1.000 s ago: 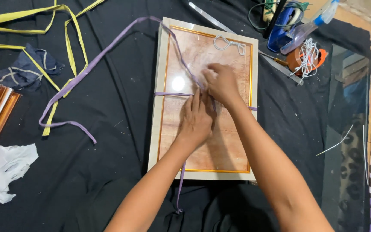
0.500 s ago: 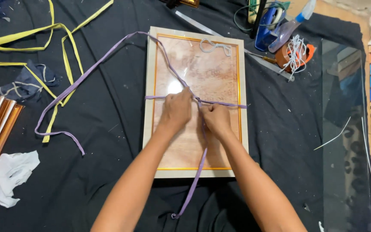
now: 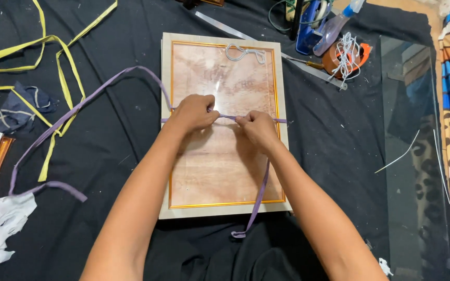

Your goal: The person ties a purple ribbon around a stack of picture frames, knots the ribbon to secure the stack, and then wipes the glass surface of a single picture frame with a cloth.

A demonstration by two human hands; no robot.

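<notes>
Left hand (image 3: 194,112), right hand (image 3: 256,127): fingers of both clenched on a purple ribbon (image 3: 227,117) stretched between them, crossing a framed panel (image 3: 220,171) directly beneath, on a black-clothed desk (image 3: 110,135).

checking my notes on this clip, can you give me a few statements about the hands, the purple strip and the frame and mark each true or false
1. Both hands, left hand and right hand, grip the thin purple fabric strip over the middle of the pale rectangular picture frame. True.
2. The frame lies on a white cloth. False: it lies on a black cloth.
3. Yellow fabric strips lie at the upper left. True.
4. The purple strip is wound around the orange tool. False: white cord wraps the orange tool.
5. A crumpled white rag lies at the lower left. True.
</notes>
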